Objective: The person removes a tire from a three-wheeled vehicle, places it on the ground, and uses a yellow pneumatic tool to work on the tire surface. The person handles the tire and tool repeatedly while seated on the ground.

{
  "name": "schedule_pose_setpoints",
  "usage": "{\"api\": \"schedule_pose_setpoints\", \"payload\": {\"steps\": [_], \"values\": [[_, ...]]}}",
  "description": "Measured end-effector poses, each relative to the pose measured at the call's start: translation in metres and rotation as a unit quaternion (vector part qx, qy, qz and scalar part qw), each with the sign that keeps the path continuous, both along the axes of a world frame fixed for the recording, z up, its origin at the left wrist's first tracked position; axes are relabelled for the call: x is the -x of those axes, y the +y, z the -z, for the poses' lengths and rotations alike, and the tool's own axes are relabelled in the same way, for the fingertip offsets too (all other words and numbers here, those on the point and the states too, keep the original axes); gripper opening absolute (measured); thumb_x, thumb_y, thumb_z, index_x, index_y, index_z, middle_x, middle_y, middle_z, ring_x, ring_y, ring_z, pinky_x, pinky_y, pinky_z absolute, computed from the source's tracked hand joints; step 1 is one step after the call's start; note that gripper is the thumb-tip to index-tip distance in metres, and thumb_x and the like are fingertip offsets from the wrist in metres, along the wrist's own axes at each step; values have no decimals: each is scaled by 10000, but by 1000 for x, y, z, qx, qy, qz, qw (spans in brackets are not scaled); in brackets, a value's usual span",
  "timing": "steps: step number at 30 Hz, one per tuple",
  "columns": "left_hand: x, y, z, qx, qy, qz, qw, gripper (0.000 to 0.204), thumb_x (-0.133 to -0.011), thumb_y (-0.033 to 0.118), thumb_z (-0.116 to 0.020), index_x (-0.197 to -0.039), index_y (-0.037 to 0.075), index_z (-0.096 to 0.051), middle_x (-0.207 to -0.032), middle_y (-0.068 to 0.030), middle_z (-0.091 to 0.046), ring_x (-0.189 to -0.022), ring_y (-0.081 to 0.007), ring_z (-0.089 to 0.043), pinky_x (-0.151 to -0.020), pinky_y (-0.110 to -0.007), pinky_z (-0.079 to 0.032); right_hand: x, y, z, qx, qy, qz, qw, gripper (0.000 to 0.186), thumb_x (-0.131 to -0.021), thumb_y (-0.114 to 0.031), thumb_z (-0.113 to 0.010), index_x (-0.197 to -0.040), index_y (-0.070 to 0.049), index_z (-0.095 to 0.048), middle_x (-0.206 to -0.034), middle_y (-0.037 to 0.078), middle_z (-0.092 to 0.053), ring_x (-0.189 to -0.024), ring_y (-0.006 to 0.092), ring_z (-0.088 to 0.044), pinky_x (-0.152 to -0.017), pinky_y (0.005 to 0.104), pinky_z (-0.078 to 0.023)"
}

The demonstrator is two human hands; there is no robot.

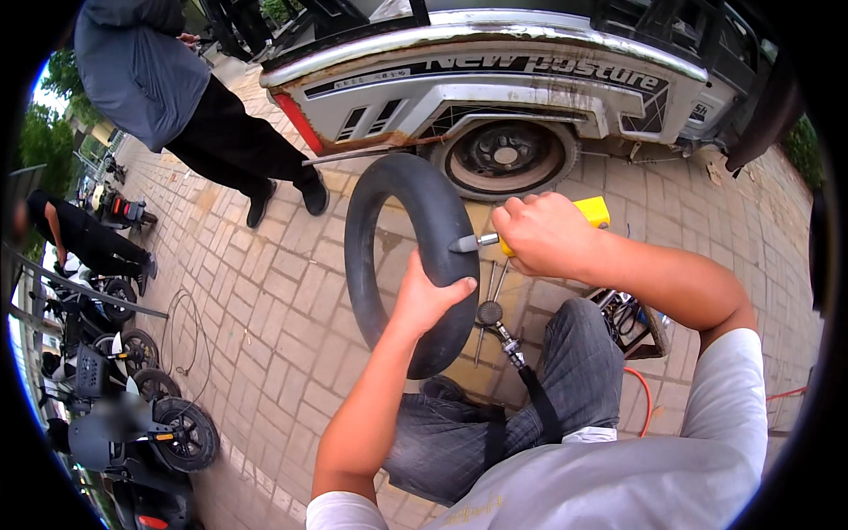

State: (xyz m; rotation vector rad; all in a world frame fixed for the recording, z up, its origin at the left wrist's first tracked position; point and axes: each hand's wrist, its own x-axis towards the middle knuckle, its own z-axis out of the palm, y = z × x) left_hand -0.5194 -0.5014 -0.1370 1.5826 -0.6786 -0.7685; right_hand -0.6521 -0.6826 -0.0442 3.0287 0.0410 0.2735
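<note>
A black rubber inner tube [444,212] stands on edge in front of me, puffed out and ring-shaped. My left hand [427,299] grips its near right side, thumb on the outer face and fingers reaching toward the inside of the ring. In my right hand [541,231] is a yellow-handled tool [592,212] with a silver shaft and a grey tapered tip. That tip touches the tube's outer surface, above my left thumb. My fist covers the middle of the handle, so the tool's exact kind is unclear.
A white and grey cargo vehicle [495,75] with a wheel [506,157] stands ahead. Left of it is a standing person [150,75]. Parked scooters [185,433] line the far left. By my right knee lie an open toolbox [649,343] and an orange hose [647,397].
</note>
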Motion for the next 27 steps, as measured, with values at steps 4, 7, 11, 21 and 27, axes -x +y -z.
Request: {"api": "schedule_pose_setpoints", "payload": {"steps": [4, 7, 11, 21, 27], "values": [[-3, 3, -3, 13, -8, 12, 1000, 782, -660, 112, -823, -1303, -25, -399, -1167, -132, -577, -1063, -218, -586, -924, -362, -488, 0, 10, 8, 8, -1, -5, 1000, 304, -643, -198, -721, -819, -30, -539, -746, 117, -604, -674, 292, -663, -584, 392, -538], [-5, 5, -5, 10, -11, 23, 1000, 765, -653, 121, -824, -1284, -17, -414, -1153, -125, -584, -1058, -219, -587, -929, -362, -484, -1, 15, 8, 17, 14, -13, 1000, 295, -650, -199, -715, -822, -29, -544, -739, 114, -599, -665, 288, -661, -573, 387, -535], [-4, 4, -2, 15, -27, 17, 999, 767, -641, 138, -827, -1274, -15, -422, -1134, -124, -590, -1058, -222, -587, -927, -360, -483, -5, 9, 3, 25, 6, -2, 1000, 273, -660, -188, -699, -822, -26, -550, -736, 116, -600, -662, 286, -662, -567, 385, -532], [-2, 3, -1, 1, -26, 6, 1000, 771, -646, 142, -821, -1276, -29, -410, -1139, -134, -581, -1042, -216, -591, -907, -357, -492, -7, 3, 1, 17, 7, 4, 1000, 264, -649, -169, -696, -810, -17, -551, -747, 131, -612, -664, 292, -661, -591, 388, -536], [-2, 4, -7, 6, -11, 18, 1000, 797, -655, 135, -825, -1293, -39, -380, -1153, -142, -571, -1044, -218, -588, -904, -353, -495, -7, 5, 0, 19, 12, 4, 1000, 286, -641, -174, -702, -825, -15, -551, -751, 131, -613, -681, 298, -663, -597, 389, -539]]}}
